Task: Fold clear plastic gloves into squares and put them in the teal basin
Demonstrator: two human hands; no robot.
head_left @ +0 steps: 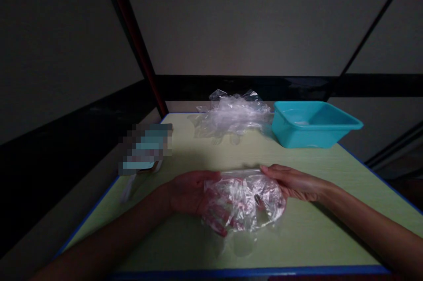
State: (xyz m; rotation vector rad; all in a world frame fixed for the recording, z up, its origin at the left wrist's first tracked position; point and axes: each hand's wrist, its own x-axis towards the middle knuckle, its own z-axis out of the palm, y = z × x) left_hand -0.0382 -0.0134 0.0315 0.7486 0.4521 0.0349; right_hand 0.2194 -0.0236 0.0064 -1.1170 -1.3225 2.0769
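A crumpled clear plastic bag [249,201] is stretched between my two hands above the near half of the table. My left hand [194,193] grips its left side, thumb along the top edge and fingers showing through the film. On the right, my right hand [287,182] pinches the bag's upper right corner with the thumb on top, its other fingers partly behind the plastic. Something clear and rounded shows faintly below the bag; I cannot make out what it is.
A heap of clear plastic [236,113] lies at the table's far edge. Beside it, at the back right, stands a turquoise basin [310,135]. A blurred-out object [145,149] is at the left edge of the pale green table [317,237]. Walls rise behind and left.
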